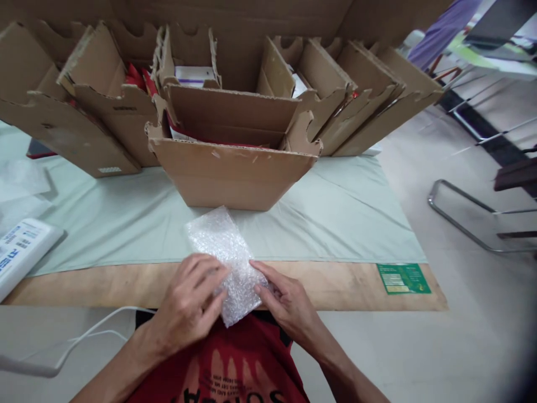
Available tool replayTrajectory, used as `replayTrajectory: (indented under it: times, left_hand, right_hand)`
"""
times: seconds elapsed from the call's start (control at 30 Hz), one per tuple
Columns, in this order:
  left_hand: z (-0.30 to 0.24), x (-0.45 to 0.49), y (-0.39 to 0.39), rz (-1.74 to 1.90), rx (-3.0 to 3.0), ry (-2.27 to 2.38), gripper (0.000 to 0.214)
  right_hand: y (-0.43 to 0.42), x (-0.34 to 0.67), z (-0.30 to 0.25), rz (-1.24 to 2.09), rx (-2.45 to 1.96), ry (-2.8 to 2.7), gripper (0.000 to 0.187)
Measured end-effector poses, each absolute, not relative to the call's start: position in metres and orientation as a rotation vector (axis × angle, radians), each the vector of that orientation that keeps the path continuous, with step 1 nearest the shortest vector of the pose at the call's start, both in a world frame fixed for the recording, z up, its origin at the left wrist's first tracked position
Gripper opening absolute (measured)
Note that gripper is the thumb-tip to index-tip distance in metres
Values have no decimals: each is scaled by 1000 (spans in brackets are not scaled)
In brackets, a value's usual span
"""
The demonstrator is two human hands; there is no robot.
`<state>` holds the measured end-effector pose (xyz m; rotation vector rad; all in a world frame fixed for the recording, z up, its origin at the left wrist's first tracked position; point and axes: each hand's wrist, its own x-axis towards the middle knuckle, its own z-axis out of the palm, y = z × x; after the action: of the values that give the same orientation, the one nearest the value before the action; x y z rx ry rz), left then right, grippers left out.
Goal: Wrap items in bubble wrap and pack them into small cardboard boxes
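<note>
A clear bubble wrap bag lies slantwise at the front edge of the table, its near end hanging over the edge toward my red shirt. My right hand grips its right edge, thumb and index finger on top and the other fingers mostly hidden beneath. On the other side, my left hand has its fingers curled over the left edge, slightly blurred at the tips, with the thumb close to the wrap. Whether anything lies inside the bag I cannot make out.
Beyond the wrap stands an open cardboard box, with several more cardboard bins behind it holding red and white packs. A white boxy device sits at left, a white cable below. A green label marks the wooden edge; a metal-framed chair stands right.
</note>
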<state>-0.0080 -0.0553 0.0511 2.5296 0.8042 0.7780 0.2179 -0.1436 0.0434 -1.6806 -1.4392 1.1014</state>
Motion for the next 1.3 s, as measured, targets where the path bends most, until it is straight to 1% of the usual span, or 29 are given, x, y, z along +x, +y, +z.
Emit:
replayTrajectory:
  times: [0.07,0.1,0.17,0.2,0.23,0.27,0.33,0.37,0.43,0.5,0.53,0.57,0.63,0.7,0.73,0.77,0.87,0.9,0.93,1.07,1.13,1.17,1.3]
  left_hand:
    - [52,-17,-68,683,2489,704,41]
    - [51,-20,-72,635,2488,679,45]
    - [48,-22,-76,565,2513,662,64]
    - [45,-21,-78,548,2533,670,73]
    - [42,-20,-79,550,2552,692,77]
    - [40,-18,-82,571,2566,728,76]
    - [35,-13,-86,672,2570,815,60]
    - [34,-10,-89,740,2553,845,52]
    - [32,-9,-92,859,2490,863,44]
    - [32,-10,-91,909,2411,846,39]
    - [33,-12,-90,913,2374,844,37]
    - [33,-13,-89,908,2342,846,34]
    - [34,-16,-86,904,2294,845,31]
    - [34,-17,-84,908,2268,844,30]
    - [35,-17,-83,904,2263,843,30]
    - [36,-18,-82,894,2260,842,30]
    - [37,-18,-83,886,2259,880,24]
    - [38,-17,-83,904,2259,898,25]
    - [37,-17,-83,935,2256,923,25]
    - [33,-14,-80,1033,2210,1094,17]
    - [31,-12,-76,1010,2221,1189,15]
    - [30,-12,-74,984,2242,1218,15]
    - [28,-10,-68,886,2330,1267,14]
  right_hand:
    - [-142,219,45,1166,-1635,-1380,29]
    - [-141,219,45,1220,-1608,-1307,25]
    - [-141,217,44,1358,-1548,-1108,21]
    - [-141,215,43,1424,-1516,-1001,22]
    - [-141,214,42,1485,-1484,-901,25]
    - [-141,212,41,1535,-1451,-816,28]
    - [-141,211,42,1604,-1386,-724,35]
    - [-142,213,43,1625,-1354,-726,39]
    - [-144,221,49,1629,-1315,-843,42]
    - [-145,234,57,1514,-1352,-1087,43]
    - [-144,241,61,1388,-1404,-1239,45]
    - [-143,247,65,1226,-1465,-1395,50]
    - [-137,254,68,910,-1542,-1689,65]
    - [-126,252,67,768,-1478,-1928,77]
    - [-120,248,64,770,-1401,-2012,77]
    - [-114,243,60,791,-1329,-2062,70]
    - [-99,224,50,832,-1305,-2015,33]
    - [-97,218,47,843,-1347,-1965,24]
    - [-96,214,46,861,-1395,-1915,20]
    - [-96,205,44,991,-1517,-1767,22]
    - [-98,205,43,932,-1546,-1747,25]
    - [-99,205,43,824,-1544,-1753,27]
    - [-109,208,46,199,-1440,-1822,35]
